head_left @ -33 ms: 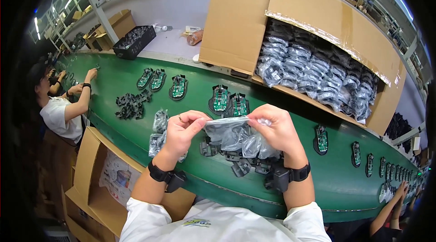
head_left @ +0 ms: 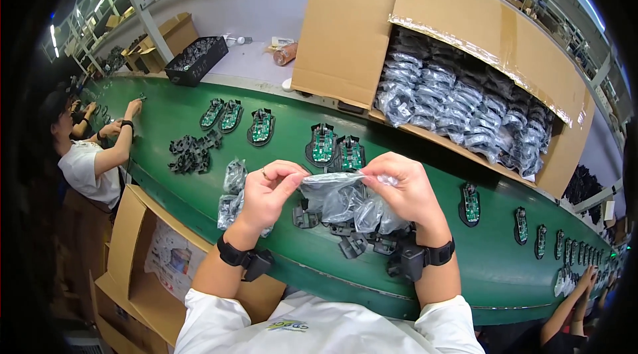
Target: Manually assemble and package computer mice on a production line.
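Observation:
Between my two hands a clear plastic bag [head_left: 337,200] is stretched by its upper edge. My left hand [head_left: 267,196] pinches one end of that edge between thumb and fingers, and my right hand [head_left: 407,189] pinches the other end. Whether anything lies inside the bag is hard to make out. Loose black plastic parts [head_left: 353,245] lie under and in front of it, partly covered. Small bagged parts [head_left: 232,178] lie beside my left hand. Just beyond the bag sit two black mouse-shaped bases with green circuit boards [head_left: 322,144].
A large open carton [head_left: 345,35] full of bagged parts [head_left: 458,101] stands at the back right. More circuit-board bases [head_left: 261,127] and a heap of black parts [head_left: 191,153] rest on the green belt [head_left: 166,111]. Another carton [head_left: 126,254] is lower left; co-workers [head_left: 93,161] work at both sides.

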A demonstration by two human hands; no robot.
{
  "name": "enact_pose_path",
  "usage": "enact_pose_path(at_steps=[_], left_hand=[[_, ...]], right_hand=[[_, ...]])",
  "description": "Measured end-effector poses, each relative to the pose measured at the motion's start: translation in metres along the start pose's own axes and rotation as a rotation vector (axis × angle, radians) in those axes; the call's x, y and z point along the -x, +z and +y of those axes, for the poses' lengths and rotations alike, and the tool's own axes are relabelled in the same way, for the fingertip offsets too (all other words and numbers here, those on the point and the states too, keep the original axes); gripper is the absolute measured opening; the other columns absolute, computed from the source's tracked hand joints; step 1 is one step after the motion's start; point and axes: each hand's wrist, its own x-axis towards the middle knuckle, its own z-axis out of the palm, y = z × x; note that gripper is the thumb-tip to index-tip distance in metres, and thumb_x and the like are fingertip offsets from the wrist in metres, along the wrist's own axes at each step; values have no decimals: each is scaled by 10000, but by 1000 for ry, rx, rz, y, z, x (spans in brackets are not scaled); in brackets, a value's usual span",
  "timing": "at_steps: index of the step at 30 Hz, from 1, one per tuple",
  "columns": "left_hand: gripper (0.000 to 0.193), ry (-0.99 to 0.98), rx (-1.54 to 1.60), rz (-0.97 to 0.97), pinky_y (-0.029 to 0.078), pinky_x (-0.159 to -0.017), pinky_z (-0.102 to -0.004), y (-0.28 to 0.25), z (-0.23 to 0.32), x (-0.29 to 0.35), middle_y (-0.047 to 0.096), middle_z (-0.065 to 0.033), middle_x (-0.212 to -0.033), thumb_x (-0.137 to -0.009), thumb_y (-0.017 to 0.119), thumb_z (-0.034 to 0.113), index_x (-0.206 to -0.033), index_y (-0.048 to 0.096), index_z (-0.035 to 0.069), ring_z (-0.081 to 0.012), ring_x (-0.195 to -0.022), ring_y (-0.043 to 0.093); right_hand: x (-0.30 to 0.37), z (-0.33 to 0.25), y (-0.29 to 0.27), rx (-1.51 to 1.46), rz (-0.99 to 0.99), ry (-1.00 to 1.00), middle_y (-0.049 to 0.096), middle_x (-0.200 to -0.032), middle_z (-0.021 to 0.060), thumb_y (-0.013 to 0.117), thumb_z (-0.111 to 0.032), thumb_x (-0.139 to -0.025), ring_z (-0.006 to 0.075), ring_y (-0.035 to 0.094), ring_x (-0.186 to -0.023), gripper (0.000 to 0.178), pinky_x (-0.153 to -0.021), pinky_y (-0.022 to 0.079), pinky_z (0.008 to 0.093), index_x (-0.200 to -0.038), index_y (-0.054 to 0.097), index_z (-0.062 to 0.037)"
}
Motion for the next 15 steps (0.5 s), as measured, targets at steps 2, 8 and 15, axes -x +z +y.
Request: enact_pose_path(at_steps=[2,8,15], left_hand=[[39,108,-203,15,543,-849,-319,4,6,-1,759,-85,-1008,-933,727,27,-961,750,11,-185,-933,701],[100,452,-721,-13,553,-852,-371,13,29,-6,754,-110,-953,-833,766,-7,-919,731,30,-292,-904,721],[161,244,-573,100,570,-819,-330,-4,34,-7,748,-131,-1014,-891,756,28,-1048,731,-1,-254,-900,723]], right_hand=[[1,-2,-1,-16,-73,-2,717,-882,121,792,-82,-854,266,706,-810,114,-737,549,355,-960,781,-41],[4,-32,-1,284,-24,-125,694,-905,88,798,-75,-818,257,692,-778,147,-667,548,348,-961,787,-108],[0,-36,-2,165,166,-152,689,-854,114,776,-85,-832,279,683,-755,128,-683,540,355,-822,667,-19]])
